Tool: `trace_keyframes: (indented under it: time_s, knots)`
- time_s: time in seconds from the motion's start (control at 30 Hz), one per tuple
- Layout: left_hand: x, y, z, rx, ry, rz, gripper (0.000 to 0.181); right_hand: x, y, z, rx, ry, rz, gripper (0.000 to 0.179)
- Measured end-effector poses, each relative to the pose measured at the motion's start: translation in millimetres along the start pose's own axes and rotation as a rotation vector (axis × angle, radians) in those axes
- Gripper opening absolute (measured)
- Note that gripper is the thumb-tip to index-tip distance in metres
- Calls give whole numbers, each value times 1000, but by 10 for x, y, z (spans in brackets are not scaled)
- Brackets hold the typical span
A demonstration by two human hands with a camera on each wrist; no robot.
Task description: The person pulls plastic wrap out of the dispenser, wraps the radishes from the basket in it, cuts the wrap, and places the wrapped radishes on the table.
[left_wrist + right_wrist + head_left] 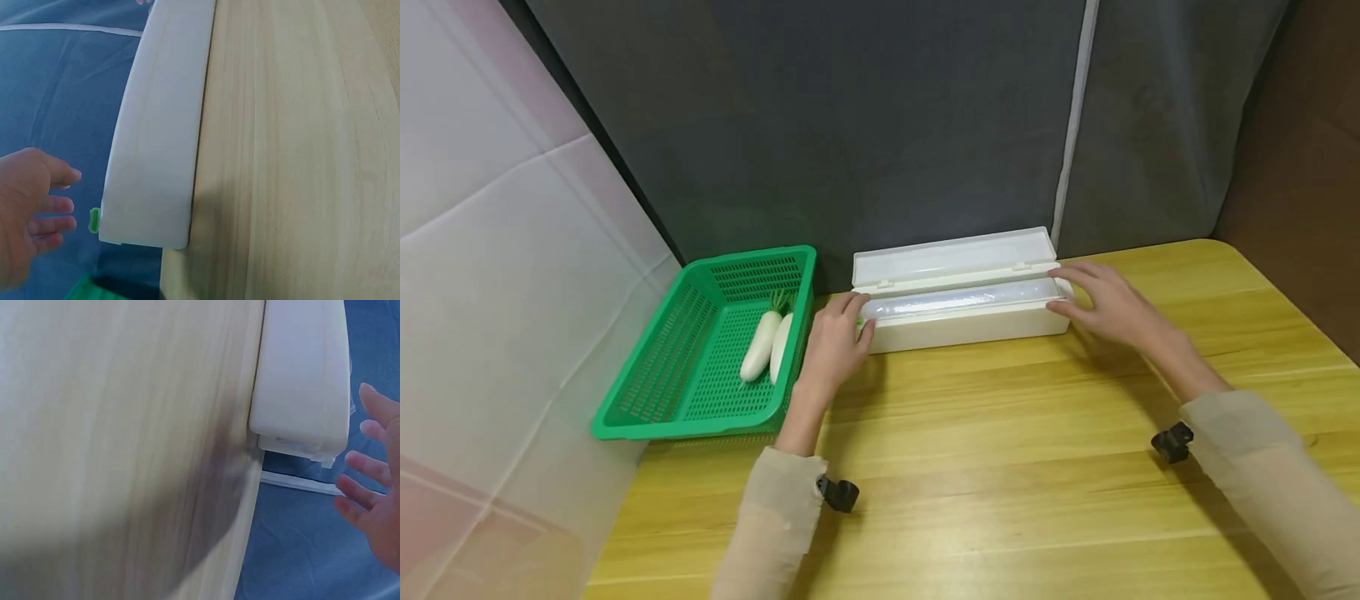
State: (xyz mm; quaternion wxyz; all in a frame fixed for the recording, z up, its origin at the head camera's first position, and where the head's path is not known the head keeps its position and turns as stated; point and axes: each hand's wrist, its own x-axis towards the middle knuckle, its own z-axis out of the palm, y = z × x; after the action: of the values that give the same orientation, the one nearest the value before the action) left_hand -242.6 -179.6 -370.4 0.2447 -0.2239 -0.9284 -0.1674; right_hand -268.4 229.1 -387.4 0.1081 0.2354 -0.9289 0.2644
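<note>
A long white cling film dispenser box (962, 332) stands at the back of the table with its lid (955, 257) raised. Inside lies a roll of clear film (962, 298). My left hand (835, 343) is at the box's left end, fingers slightly bent and holding nothing. In the left wrist view that hand (31, 215) is a little apart from the box, near a small green tab (94, 220). My right hand (1108, 304) is at the right end, thumb and fingers spread. The right wrist view shows this hand (381, 475) beside the box end (303, 440), holding nothing.
Left of the box stands a green plastic basket (685, 429) with white radishes (762, 346) in it. A dark grey cloth (820, 125) hangs right behind the box. The wooden table (970, 467) stretches in front, and a pale sheet (512, 250) borders the left side.
</note>
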Motion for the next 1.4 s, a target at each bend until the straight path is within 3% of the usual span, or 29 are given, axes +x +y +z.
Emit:
trace_keyframes:
  time_s: [0.33,0.57,0.93,1.4]
  knots:
    - [-16,-30,103,-115,-20,-41,27,33,34,108,53,65,-68,37]
    - [-10,-80,180,-176,28,-1,20,43,21,150,68,111,-56,25]
    - [-7,-178,259,-225,82,-4,12,66,14,198,67,199,-96,15]
    - [47,-197,333,-262,74,-112,8,115,52,285,56,318,-123,7]
